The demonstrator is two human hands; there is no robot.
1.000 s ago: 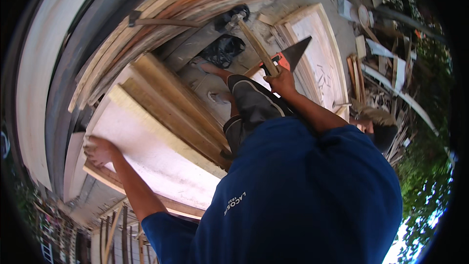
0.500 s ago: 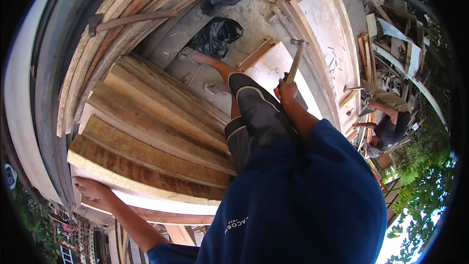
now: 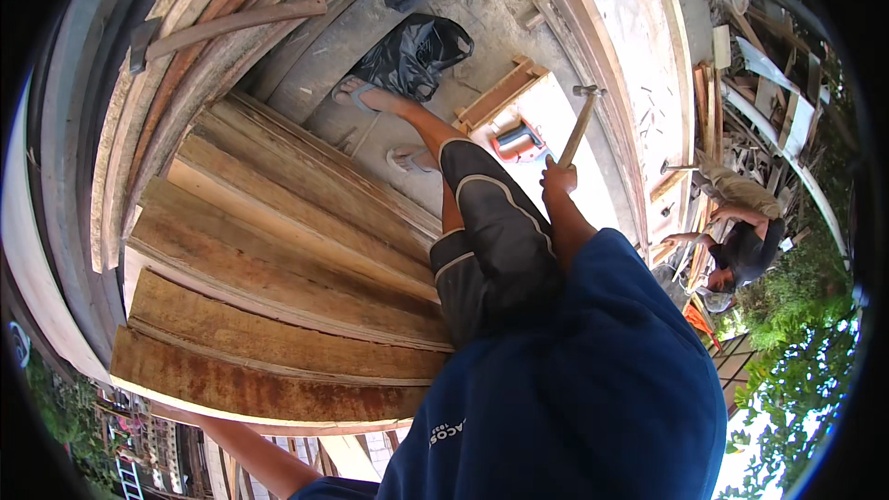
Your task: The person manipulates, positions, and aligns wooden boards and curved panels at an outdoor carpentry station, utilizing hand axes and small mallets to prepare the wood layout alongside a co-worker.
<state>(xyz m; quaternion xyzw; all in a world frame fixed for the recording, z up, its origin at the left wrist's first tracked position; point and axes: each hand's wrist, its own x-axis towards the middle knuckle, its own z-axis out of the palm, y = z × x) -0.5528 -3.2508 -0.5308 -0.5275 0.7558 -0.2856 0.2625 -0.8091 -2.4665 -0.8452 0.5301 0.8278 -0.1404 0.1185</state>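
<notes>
My right hand (image 3: 558, 176) is shut on the wooden handle of a hammer (image 3: 579, 125), whose metal head points up and away over a white panel. A stack of several long, rough wooden planks (image 3: 278, 268) fills the left and middle of the view and leans against my legs. My left forearm (image 3: 245, 444) reaches up from the lower edge to the underside of the lowest plank. That hand itself is hidden behind the wood. My sandalled feet (image 3: 356, 93) stand on the concrete floor beyond the planks.
Two black plastic bags (image 3: 412, 51) lie on the floor by my feet. An orange power tool (image 3: 519, 141) sits on a framed white panel, beside a bigger framed panel (image 3: 639, 46). Another person (image 3: 741, 241) crouches at the right among scrap timber. Curved boards line the left.
The plank stack now fills more of the view, and my left hand has gone out of sight beneath it. My right hand holds the hammer further out over the white panel.
</notes>
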